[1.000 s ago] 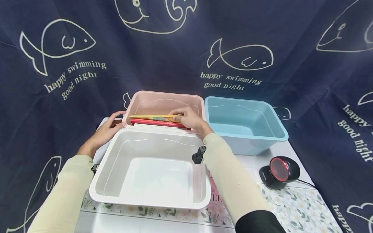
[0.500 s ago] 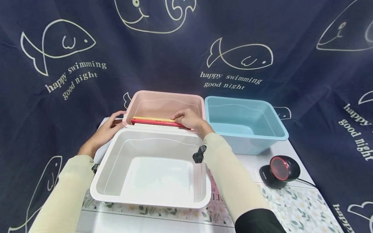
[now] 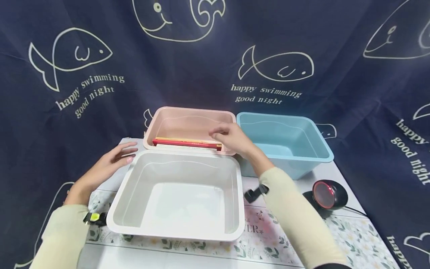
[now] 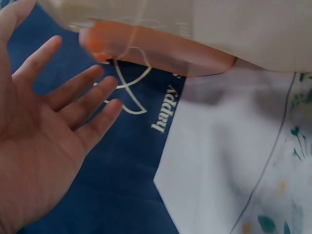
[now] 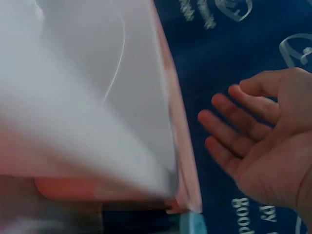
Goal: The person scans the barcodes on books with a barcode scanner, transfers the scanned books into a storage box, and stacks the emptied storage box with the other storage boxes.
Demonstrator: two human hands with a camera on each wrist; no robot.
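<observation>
In the head view, thin books stand on edge along the near wall of the pink bin (image 3: 193,113): a yellow one, a red book (image 3: 184,143) and something white in front. Over that bin's right end is my right hand (image 3: 233,141), its fingers loosely bent and holding nothing; the right wrist view shows the same hand (image 5: 268,139) empty. My left hand (image 3: 109,164) is beside the left rim of the white bin (image 3: 174,238), fingers spread. In the left wrist view this hand (image 4: 53,122) is empty, apart from the bins.
A blue bin (image 3: 279,168) stands to the right of the pink one. Further right is a black device with a red-lit face (image 3: 324,194), its cable trailing off. A floral mat (image 3: 265,231) lies on the table, and a dark blue fish-print curtain (image 3: 188,74) hangs behind.
The yellow book has gone down level with the red one, and my right hand has let go of it and moved up and right. My left hand has left the pink bin's rim, moving left and down.
</observation>
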